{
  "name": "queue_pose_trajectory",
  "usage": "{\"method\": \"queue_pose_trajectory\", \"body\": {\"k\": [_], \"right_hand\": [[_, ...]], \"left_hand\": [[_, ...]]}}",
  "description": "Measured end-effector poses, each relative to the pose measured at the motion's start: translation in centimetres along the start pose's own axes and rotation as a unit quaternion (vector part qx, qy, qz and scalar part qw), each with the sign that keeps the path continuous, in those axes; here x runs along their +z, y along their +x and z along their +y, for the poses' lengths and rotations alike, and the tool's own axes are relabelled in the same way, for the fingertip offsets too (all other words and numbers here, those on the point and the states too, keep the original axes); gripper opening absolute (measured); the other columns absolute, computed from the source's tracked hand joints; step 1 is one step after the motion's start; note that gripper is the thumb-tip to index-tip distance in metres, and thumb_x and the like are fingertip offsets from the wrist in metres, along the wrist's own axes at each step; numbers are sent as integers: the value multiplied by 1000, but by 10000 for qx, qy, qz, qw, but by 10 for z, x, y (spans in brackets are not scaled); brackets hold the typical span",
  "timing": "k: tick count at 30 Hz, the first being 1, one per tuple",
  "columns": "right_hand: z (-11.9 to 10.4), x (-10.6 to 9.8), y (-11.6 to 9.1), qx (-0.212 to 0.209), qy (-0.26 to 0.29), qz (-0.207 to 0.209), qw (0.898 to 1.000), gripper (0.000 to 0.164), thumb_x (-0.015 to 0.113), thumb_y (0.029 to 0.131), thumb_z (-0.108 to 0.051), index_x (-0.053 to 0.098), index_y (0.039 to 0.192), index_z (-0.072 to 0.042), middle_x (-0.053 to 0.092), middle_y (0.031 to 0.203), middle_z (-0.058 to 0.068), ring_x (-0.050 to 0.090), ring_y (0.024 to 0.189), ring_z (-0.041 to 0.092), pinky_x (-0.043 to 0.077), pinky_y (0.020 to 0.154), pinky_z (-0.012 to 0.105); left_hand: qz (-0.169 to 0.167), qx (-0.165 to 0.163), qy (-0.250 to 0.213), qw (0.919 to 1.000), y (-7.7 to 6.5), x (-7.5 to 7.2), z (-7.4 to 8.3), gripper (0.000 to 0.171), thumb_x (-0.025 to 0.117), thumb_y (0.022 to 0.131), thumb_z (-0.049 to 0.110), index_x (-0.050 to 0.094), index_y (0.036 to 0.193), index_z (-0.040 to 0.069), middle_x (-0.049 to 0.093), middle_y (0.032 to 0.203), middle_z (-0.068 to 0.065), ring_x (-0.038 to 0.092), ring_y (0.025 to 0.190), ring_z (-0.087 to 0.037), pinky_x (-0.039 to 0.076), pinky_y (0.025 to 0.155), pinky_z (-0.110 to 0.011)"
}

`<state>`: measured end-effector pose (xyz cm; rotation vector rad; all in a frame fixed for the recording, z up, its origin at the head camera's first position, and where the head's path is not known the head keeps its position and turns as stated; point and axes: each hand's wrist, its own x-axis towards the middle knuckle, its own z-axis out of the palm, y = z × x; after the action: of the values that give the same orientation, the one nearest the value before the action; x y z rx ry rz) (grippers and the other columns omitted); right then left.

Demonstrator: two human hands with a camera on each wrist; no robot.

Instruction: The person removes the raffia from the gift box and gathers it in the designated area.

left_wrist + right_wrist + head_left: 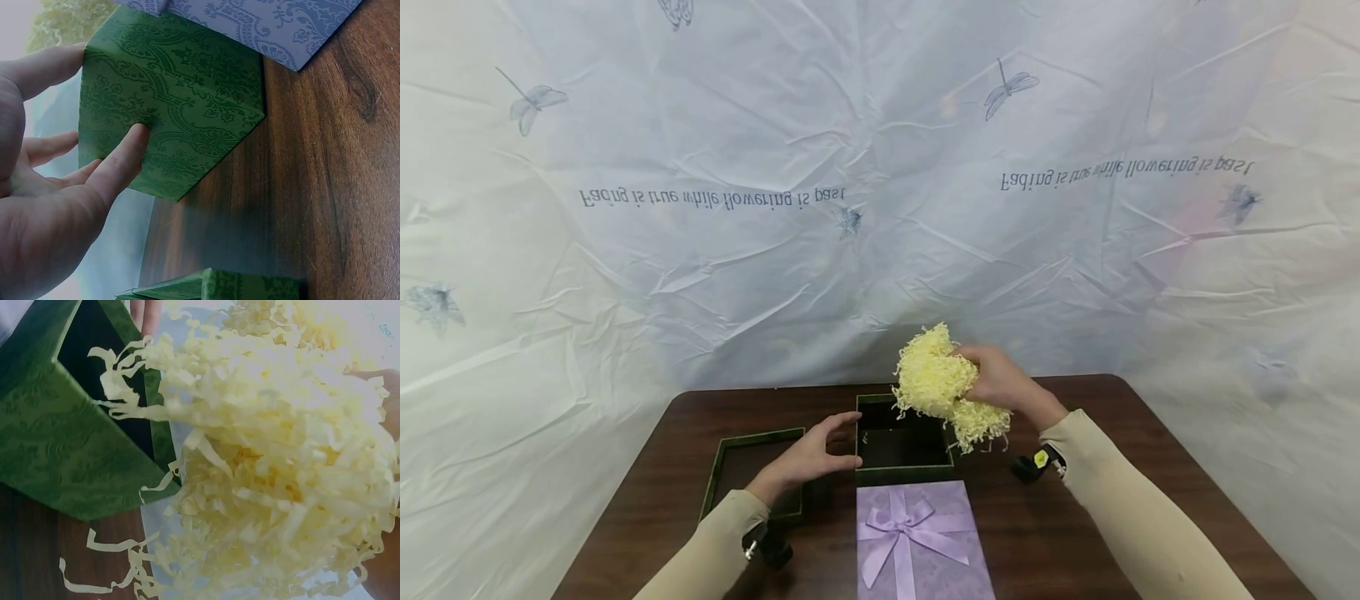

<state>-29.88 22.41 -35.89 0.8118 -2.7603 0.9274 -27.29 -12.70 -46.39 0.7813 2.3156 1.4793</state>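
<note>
Above the right part of an open green box (904, 473), my right hand (1002, 385) grips a big clump of yellow shredded paper (931, 377). Strands of the shredded paper (262, 469) hang loose and cover most of that hand in the right wrist view. My left hand (811, 454) is spread at the box's left side. In the left wrist view its fingertips touch the patterned green wall (181, 94), with one finger near the upper corner. Inside, the box is dark, with a few small pale bits visible.
In front of the green box lies a purple gift box lid (917, 542) with a ribbon bow. A shallow green-edged lid (760, 435) rests on the brown table (1060, 533) at the left, partly behind my left arm. A printed pale cloth (880, 275) hangs behind.
</note>
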Motion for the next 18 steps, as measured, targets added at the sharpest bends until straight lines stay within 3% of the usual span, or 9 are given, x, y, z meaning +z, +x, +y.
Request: {"method": "queue_pose_trajectory", "body": {"k": [7, 10, 14, 15, 17, 18], "right_hand": [[12, -5, -8, 105, -70, 105, 9999, 70, 70, 62, 9, 58, 131, 3, 53, 136, 28, 56, 115, 48, 55, 83, 44], [19, -7, -12, 224, -26, 96, 9997, 70, 69, 63, 10, 57, 131, 3, 51, 138, 29, 60, 102, 48, 54, 71, 36], [26, -8, -19, 343, -24, 44, 9994, 69, 69, 66, 10, 55, 133, 4, 49, 139, 29, 57, 111, 47, 48, 64, 30], [28, -9, -21, 398, 27, 25, 9992, 69, 69, 67, 9, 54, 134, 4, 48, 140, 29, 60, 102, 46, 48, 62, 31], [31, -9, -24, 462, 14, 50, 9989, 70, 68, 66, 8, 54, 135, 3, 48, 140, 29, 61, 102, 44, 48, 62, 30], [33, -9, -26, 520, 49, 39, 9986, 71, 68, 66, 8, 53, 135, 3, 47, 141, 29, 63, 89, 41, 49, 59, 30]], "left_hand": [[2, 14, 5, 10000, 0, 0, 1, 74, 74, 88, 21, 34, 150, 9, 36, 152, -17, 42, 134, -39, 41, 104, -57], [-12, 47, 15, 10000, 1, 0, -1, 75, 73, 88, 20, 33, 150, 7, 36, 152, -17, 42, 134, -39, 41, 104, -57], [-23, 72, 17, 10000, 1, -1, -3, 75, 73, 89, 21, 33, 150, 8, 36, 152, -17, 43, 134, -38, 40, 105, -56], [-27, 72, 14, 10000, 2, -1, -3, 75, 73, 89, 21, 33, 151, 8, 36, 152, -17, 43, 134, -38, 40, 105, -56], [-23, 71, 7, 10000, 1, -2, -3, 75, 73, 89, 21, 33, 150, 10, 36, 152, -16, 43, 134, -38, 40, 106, -56], [-27, 69, 1, 10000, 1, -2, -3, 75, 73, 89, 22, 33, 151, 10, 36, 152, -16, 43, 134, -38, 40, 106, -56]]}}
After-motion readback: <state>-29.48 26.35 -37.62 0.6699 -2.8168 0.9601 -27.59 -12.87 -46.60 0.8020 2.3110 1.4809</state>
